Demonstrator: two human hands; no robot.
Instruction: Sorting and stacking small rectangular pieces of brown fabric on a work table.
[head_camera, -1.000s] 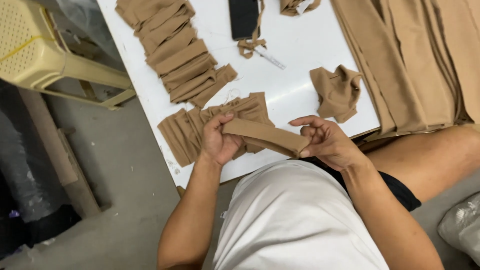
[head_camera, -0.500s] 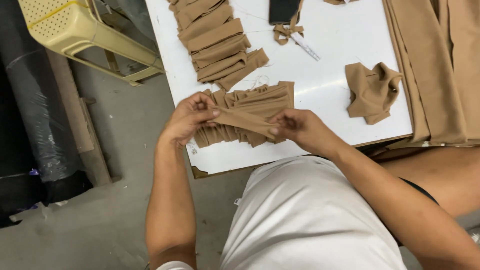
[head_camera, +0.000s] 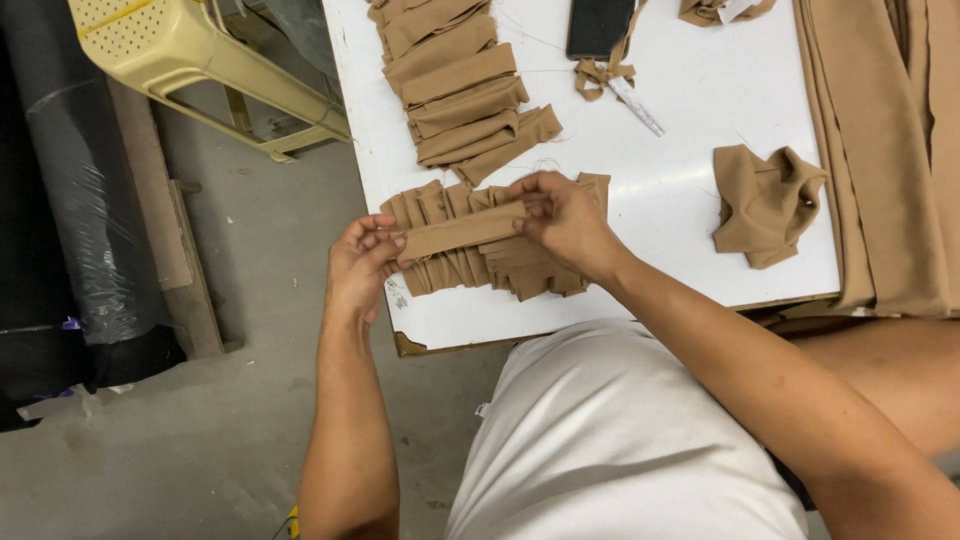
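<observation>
Both hands hold one folded tan fabric strip (head_camera: 460, 230) stretched flat between them. My left hand (head_camera: 362, 262) pinches its left end at the table's near-left edge. My right hand (head_camera: 560, 215) pinches its right end. The strip lies just over a row of similar folded tan strips (head_camera: 500, 265) spread on the white table (head_camera: 660, 170). A second stack of folded strips (head_camera: 455, 85) runs up the table's left side.
A crumpled tan fabric piece (head_camera: 765, 200) lies to the right, with large tan cloth (head_camera: 880, 150) draped along the right edge. A dark phone (head_camera: 598, 25), a small tan bow (head_camera: 598, 75) and a white label sit at the top. A yellow plastic chair (head_camera: 210, 70) stands left.
The view has shifted left. Both hands carried the strip from in front of my body up over the row of strips on the table, and it now lies flatter.
</observation>
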